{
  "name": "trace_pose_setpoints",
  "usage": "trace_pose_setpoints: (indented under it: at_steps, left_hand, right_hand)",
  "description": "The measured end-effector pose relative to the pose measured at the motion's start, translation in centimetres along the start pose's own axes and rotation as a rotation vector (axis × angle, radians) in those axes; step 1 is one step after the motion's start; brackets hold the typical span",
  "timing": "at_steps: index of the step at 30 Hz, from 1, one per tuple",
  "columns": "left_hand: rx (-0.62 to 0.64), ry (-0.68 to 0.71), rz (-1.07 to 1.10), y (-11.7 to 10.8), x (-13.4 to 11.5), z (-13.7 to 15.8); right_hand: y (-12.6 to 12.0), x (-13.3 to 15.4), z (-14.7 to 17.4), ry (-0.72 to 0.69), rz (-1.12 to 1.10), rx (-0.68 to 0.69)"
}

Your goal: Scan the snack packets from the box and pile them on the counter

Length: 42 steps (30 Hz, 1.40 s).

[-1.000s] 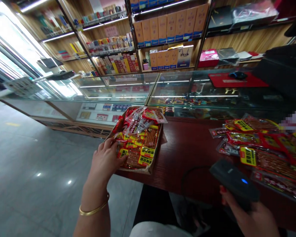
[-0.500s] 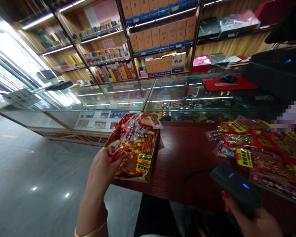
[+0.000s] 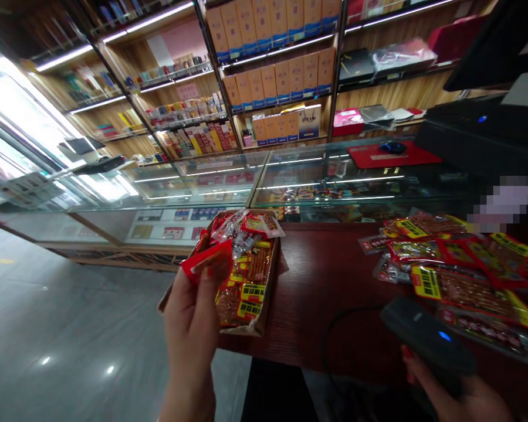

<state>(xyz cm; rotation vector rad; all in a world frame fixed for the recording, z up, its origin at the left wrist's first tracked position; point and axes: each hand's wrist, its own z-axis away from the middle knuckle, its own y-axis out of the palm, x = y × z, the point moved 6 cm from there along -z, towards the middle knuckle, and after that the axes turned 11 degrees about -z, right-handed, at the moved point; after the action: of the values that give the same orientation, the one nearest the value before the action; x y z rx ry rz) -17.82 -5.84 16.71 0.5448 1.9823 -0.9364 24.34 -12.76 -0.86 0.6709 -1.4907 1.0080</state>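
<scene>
Pinched between the thumb and fingers of my left hand (image 3: pixel 191 319) is a small red snack packet (image 3: pixel 211 264), held above a cardboard box (image 3: pixel 257 325). Red and yellow snack packets (image 3: pixel 250 287) fill the box, with clear-and-red ones lying on top at its far end. My right hand (image 3: pixel 457 392) is wrapped around a black barcode scanner (image 3: pixel 426 337) with a blue light lit on it. Left of the scanner a dark cable (image 3: pixel 330 328) curves over the wooden tabletop (image 3: pixel 308 281). Beyond the scanner, several snack packets (image 3: pixel 470 293) lie spread in a loose pile.
A glass display counter (image 3: pixel 317 170) runs along behind the tabletop. On it are a red mat (image 3: pixel 356 155), a mouse (image 3: pixel 392 146) and a black terminal (image 3: pixel 479 135). Shelves with boxes (image 3: pixel 281 82) line the wall. Grey floor (image 3: pixel 83 328) lies to the left.
My left hand has lifted a red packet up out of the box. The right hand still holds the scanner, nearly in place. The whole view has shifted slightly.
</scene>
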Motion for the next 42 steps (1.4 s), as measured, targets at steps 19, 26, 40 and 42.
trace_pose_setpoints:
  at_steps: [19, 26, 40, 42]
  left_hand:
    - [0.928, -0.678, 0.806, 26.2, 4.4, 8.5]
    - [0.945, -0.516, 0.725, 26.4, 4.3, 8.7]
    - [0.833, -0.594, 0.700, 25.7, 5.0, 7.7]
    - [0.812, -0.618, 0.727, 25.5, 5.1, 7.4]
  right_hand:
    - [0.9, 2.2, 1.0, -0.030, 0.086, 0.047]
    - [1.8, 2.9, 0.5, -0.009, 0.068, 0.056]
    - [1.9, 2.9, 0.7, 0.028, 0.039, 0.042]
    - [1.6, 2.5, 0.7, 0.035, 0.031, 0.032]
